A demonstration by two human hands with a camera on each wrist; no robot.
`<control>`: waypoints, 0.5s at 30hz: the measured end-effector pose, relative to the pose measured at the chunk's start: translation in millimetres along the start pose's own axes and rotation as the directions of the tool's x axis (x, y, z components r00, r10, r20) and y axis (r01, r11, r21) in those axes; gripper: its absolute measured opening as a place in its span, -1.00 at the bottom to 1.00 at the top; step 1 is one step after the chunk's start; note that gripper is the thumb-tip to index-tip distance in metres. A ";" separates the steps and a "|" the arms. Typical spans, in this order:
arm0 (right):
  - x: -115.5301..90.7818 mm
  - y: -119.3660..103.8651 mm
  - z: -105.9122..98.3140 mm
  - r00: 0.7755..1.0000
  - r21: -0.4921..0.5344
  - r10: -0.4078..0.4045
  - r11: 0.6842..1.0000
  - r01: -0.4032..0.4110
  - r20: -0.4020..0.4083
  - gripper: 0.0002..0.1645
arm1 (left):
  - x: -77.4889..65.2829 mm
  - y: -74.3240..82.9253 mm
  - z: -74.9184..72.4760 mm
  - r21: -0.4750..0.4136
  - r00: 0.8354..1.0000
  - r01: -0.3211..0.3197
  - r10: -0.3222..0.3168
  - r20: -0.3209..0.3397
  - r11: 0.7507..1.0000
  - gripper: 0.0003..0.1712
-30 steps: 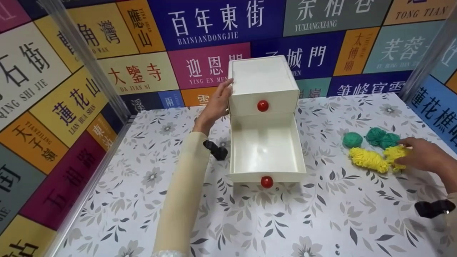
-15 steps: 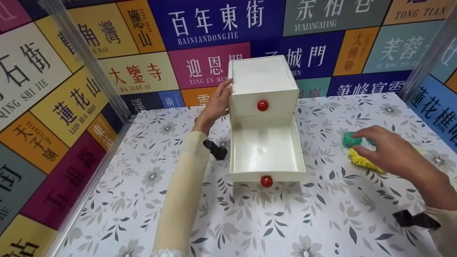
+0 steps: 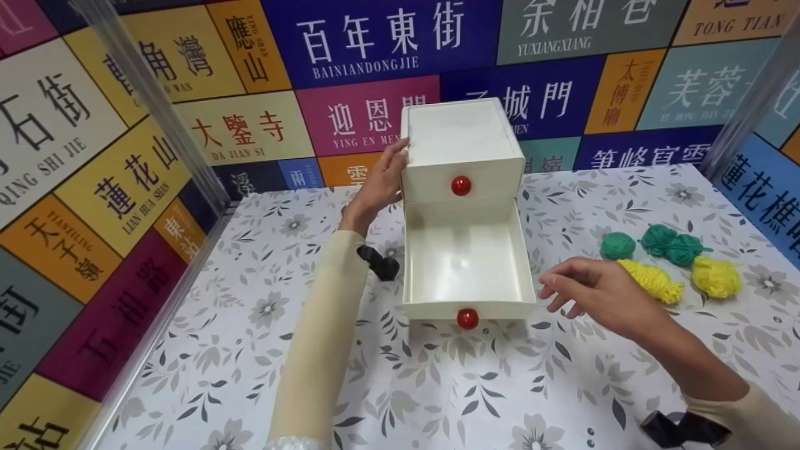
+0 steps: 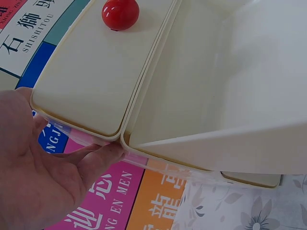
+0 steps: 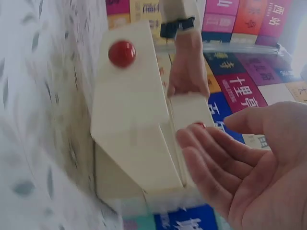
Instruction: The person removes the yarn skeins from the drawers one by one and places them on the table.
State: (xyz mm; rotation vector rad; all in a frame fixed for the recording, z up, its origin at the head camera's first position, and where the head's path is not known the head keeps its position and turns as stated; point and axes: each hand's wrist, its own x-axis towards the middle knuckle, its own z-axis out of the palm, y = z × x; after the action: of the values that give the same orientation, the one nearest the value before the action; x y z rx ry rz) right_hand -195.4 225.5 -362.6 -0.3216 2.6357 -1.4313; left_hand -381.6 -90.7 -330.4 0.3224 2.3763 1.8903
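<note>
A white two-drawer box (image 3: 462, 134) stands at the back of the table. Its upper drawer (image 3: 431, 182) is closed, while the lower drawer (image 3: 431, 310) is pulled out with nothing inside; both have round red knobs. My left hand (image 3: 380, 181) rests against the box's left side, its fingers along the wall in the left wrist view. Holding nothing, my right hand (image 3: 603, 290) hovers with loosely bent fingers just right of the lower drawer's front corner. In the right wrist view, the right palm (image 5: 259, 177) faces the box.
Right of the box lie green yarn balls (image 3: 617, 245), with darker green yarn (image 3: 672, 244) beside them. Nearer are a yellow yarn skein (image 3: 653, 281) and a yellow yarn ball (image 3: 715, 277). Sign-printed panels (image 3: 375, 37) wall in the floral tabletop (image 3: 269, 312).
My right hand has left the yellow yarn at the far right and moved left to the lower drawer's side, uncovering the yarn. The left hand and the box have stayed put.
</note>
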 end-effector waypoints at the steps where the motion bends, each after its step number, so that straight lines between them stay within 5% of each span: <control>1: -0.6 -0.4 4.4 1.000 0.062 0.000 0.998 -0.001 0.016 -0.57 | -0.1 0.1 -0.1 -0.004 1.000 0.000 0.000 0.002 1.000 -0.45; 5: -4.4 -0.3 24.0 0.993 0.272 -0.004 0.962 -0.027 0.114 -0.57 | -0.4 1.1 -1.1 -0.013 1.000 -0.006 0.006 0.003 1.000 -0.45; 9: -7.6 5.5 47.7 0.973 0.438 -0.009 0.894 -0.097 0.233 -0.62 | -0.6 1.4 -1.5 -0.002 1.000 -0.014 0.014 0.001 1.000 -0.46; 15: -7.7 19.7 80.3 0.935 0.536 0.037 0.812 -0.233 0.351 -0.64 | -0.7 0.0 -0.5 0.007 1.000 -0.011 0.011 0.003 1.000 -0.46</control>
State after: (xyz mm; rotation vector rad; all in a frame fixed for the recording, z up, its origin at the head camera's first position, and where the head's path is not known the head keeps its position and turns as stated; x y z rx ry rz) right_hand -173.6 172.6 -422.8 -0.2590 1.8172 -1.8400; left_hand -381.0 -91.3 -330.4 0.3387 2.3847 1.8856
